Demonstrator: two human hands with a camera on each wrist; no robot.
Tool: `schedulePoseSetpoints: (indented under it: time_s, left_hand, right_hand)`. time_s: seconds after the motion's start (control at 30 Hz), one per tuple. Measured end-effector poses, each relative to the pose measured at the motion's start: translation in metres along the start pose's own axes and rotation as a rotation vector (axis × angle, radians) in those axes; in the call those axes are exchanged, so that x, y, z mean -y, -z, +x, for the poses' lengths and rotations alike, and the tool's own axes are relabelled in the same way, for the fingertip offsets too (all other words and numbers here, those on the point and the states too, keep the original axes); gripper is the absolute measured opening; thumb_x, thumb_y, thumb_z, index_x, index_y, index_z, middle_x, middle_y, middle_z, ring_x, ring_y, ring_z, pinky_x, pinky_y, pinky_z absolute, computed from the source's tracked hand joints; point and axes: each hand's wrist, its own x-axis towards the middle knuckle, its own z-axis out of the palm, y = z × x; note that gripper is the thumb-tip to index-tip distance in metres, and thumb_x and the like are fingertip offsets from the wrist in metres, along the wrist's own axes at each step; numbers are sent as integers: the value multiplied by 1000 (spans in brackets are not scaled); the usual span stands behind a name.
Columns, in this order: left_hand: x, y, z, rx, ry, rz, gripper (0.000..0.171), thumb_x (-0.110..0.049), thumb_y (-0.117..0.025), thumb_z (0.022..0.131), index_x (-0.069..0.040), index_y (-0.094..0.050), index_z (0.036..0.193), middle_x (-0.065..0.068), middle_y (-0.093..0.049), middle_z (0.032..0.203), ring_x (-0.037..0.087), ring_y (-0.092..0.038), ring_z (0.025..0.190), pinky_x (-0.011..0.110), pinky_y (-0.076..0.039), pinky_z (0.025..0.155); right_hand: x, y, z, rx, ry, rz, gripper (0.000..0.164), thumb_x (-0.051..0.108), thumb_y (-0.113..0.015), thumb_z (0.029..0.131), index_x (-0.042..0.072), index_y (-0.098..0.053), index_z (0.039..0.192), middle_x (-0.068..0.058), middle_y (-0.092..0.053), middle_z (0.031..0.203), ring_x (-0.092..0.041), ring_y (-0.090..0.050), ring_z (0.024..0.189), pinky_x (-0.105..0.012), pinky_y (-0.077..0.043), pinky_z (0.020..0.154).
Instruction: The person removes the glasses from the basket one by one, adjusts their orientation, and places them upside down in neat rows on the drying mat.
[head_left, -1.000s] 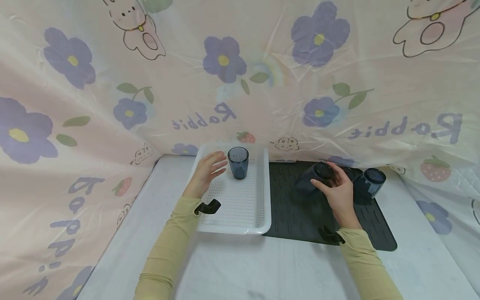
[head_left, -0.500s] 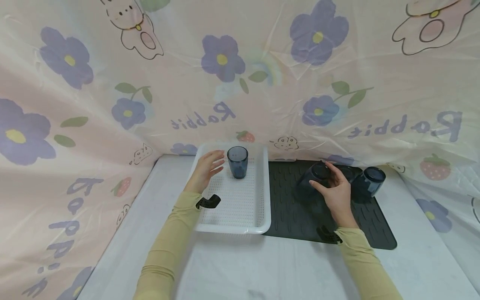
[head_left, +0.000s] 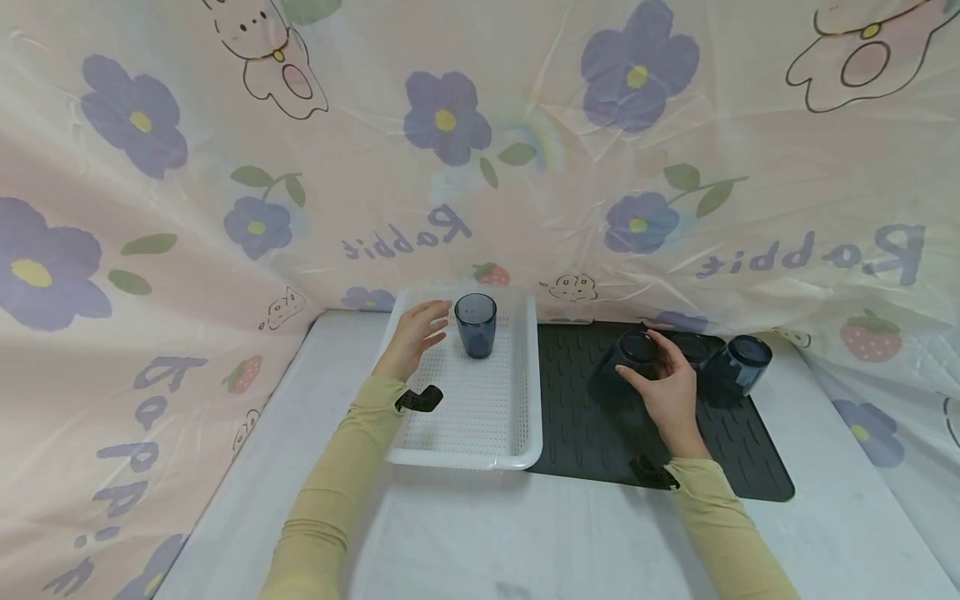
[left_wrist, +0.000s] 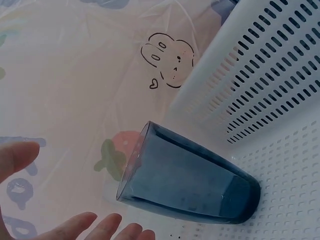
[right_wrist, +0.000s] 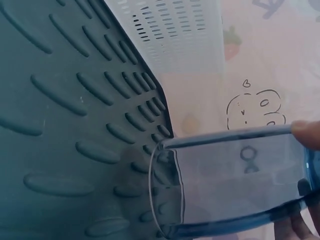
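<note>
The right hand (head_left: 667, 385) pinches a glass (head_left: 617, 379) close to its base, thumb on one side and fingers on the other, mouth down over the ridged mat (head_left: 585, 454) beneath that hand. Whether the whole rim rests on the mat cannot be told. The sides look smooth, so a slip is the likeliest trouble; letting go with the rim caught on a ridge could also tip it. Just to the right of that hand are an upturned glass (head_left: 729, 375) and another glass (head_left: 692, 344), which an outward swing of the knuckles might knock together. The left hand (head_left: 411, 340) holds nothing, its fingers loose and thumb apart. Just beside its fingertips, an upright glass (head_left: 477, 329) stands in the basket (head_left: 480, 461); a careless brush inward could topple it, given its narrow foot.
</note>
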Motion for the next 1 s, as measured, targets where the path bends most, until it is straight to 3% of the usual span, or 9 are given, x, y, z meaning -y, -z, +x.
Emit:
schedulePoseSetpoints:
  time_s: [0.33, 0.63, 0.87, 1.0]
  left_hand:
    - [-1, -2, 9, 4, 3, 14, 57, -32, -66, 91, -3, -47, 136, 18, -41, 143, 35, -37, 133, 45, -33, 109]
    - [-2, -3, 13, 10, -1, 49, 57, -34, -66, 90, -4, -49, 135, 15, -44, 141, 33, -37, 133, 42, -35, 108]
    - [-3, -5, 15, 14, -19, 76, 57, -35, -67, 90, -4, -50, 134, 13, -45, 140, 36, -34, 135, 39, -36, 107]
    - [-2, -7, 17, 20, -18, 78, 55, -34, -66, 91, -5, -51, 134, 13, -45, 140, 36, -33, 135, 42, -34, 109]
  right_hand:
    - [-7, -2, 1, -30, 31, -32, 75, -12, -80, 69, 9, -53, 135, -12, -55, 129, -25, -55, 114, -19, -44, 97]
    - [-13, -4, 0, -53, 22, -100, 75, -9, -81, 69, 11, -53, 136, -10, -55, 130, -17, -55, 114, -21, -45, 96]
    - [-11, -4, -1, -57, 22, -108, 77, -9, -80, 71, 8, -49, 139, -15, -52, 134, -29, -52, 120, -31, -45, 100]
    - [-12, -4, -1, -64, 13, -117, 76, -7, -80, 71, 9, -50, 139, -12, -51, 134, -27, -51, 121, -33, -44, 101]
